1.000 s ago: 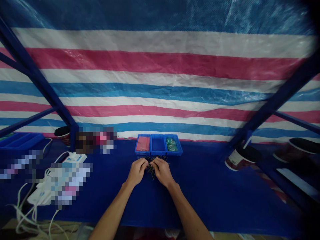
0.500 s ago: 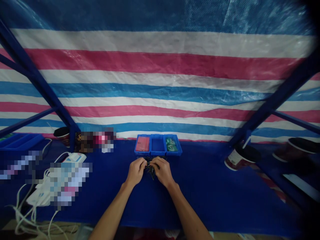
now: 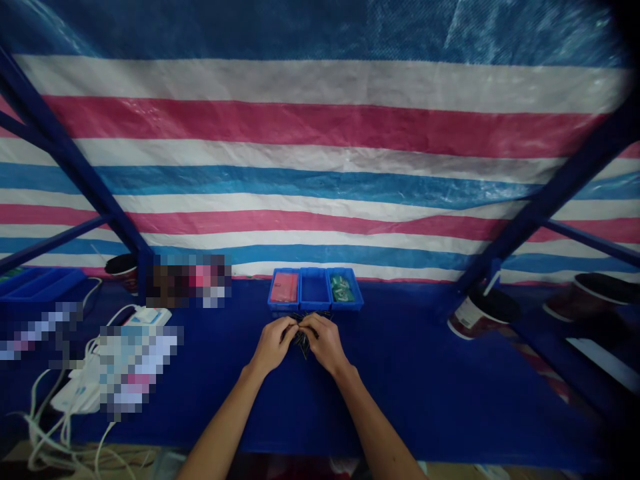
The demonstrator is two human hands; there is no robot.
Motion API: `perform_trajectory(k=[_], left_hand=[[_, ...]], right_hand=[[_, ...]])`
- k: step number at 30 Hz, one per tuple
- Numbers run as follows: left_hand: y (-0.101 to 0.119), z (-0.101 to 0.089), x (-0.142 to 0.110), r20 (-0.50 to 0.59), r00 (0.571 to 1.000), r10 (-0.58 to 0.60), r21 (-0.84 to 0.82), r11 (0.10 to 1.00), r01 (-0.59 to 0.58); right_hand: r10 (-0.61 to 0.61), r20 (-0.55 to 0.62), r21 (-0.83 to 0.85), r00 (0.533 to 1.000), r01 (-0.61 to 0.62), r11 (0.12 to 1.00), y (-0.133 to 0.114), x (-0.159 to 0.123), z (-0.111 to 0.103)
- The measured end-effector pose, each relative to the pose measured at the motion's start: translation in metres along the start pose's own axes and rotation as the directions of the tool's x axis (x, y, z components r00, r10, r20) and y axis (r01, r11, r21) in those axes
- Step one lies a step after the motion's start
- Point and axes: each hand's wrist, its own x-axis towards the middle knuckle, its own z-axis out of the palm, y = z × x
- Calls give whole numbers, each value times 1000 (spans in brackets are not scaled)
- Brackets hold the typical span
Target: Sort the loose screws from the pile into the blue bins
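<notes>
My left hand (image 3: pixel 275 343) and my right hand (image 3: pixel 323 340) meet fingertip to fingertip over a small pile of thin, dark, stick-like pieces (image 3: pixel 303 342) on the blue table. Thumb and fingers of each hand are pinched together; whatever is between them is too small to make out. Much of the pile is hidden beneath the hands. Just beyond it stand three joined blue bins: the left bin holds flat pink-red packets (image 3: pixel 284 287), the middle bin (image 3: pixel 315 289) shows its bare blue inside, and the right bin has green-and-clear bags (image 3: pixel 342 289).
A white power strip (image 3: pixel 85 383) with tangled cables lies at the left, near blurred-out items. Dark tubs (image 3: pixel 483 312) stand at the right, one by the sloping blue frame post (image 3: pixel 530 207). A striped sheet (image 3: pixel 320 153) hangs behind the table.
The fingertips of both hands have come closer together over the pile. The camera view has shifted very slightly; the bins and other items stay in place.
</notes>
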Motion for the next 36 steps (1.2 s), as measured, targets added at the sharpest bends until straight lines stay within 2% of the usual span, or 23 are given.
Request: perform_trajectory(k=[14,20,25,28,31,33,36], left_hand=[[-1,0,2,-37,999,-5,-50,999,3],[0,-1,1,-51,999,-14,-72,997,10],[1,-1,1,-60,998,-25,-85,996,20],[-1,-3,1,-83,996,-45,-104,994,36],[-3,-4,0,-147,985,-89,-119,990,71],[-4,-5,0,-170,980,-107,-121,989,87],[-3,-4,0,-156,983,-97,-115,990,80]], right_hand=[[-16,115,-201,993,39,979,-7,2,-4],[-2,73,-269,997,22,963,-9,3,-4],[3,34,-193,999,3,981,-7,3,-6],[16,-24,-88,1000,-18,996,-6,6,-12],[32,-142,-28,989,-36,999,-8,16,-23],[41,-241,-43,970,-53,998,-6,28,-30],[56,-399,-121,915,-113,986,1,52,-36]])
